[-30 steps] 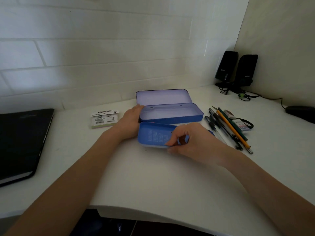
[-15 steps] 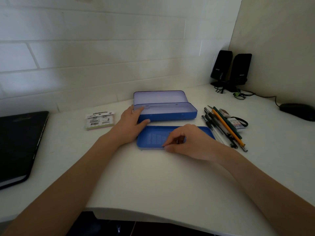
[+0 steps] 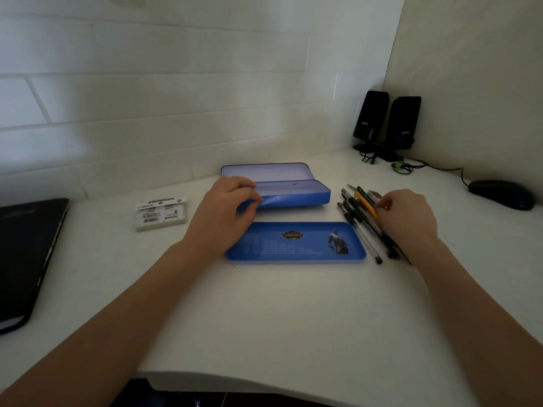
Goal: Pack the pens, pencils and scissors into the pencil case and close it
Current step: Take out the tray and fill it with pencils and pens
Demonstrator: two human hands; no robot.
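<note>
Head view: left hand [image 3: 227, 211] rests on the near-left corner of the open case [image 3: 289, 193], fingers curled over its front wall and holding it. Its lid stands up behind. Just nearer than that hand's fingers lies a flat blue tray [image 3: 295, 243], between the two hands and touching neither. Right hand [image 3: 407, 217] sits on the pens [image 3: 360, 223], fingers bent down onto them; whether it pinches one I cannot tell. Its palm hides the far side of the bundle, scissors included. Left of the left hand lies a small packet [image 3: 161, 214], farther left a laptop [image 3: 25, 259]. Beyond the right hand stand speakers [image 3: 388, 123] and a mouse [image 3: 501, 196].
</note>
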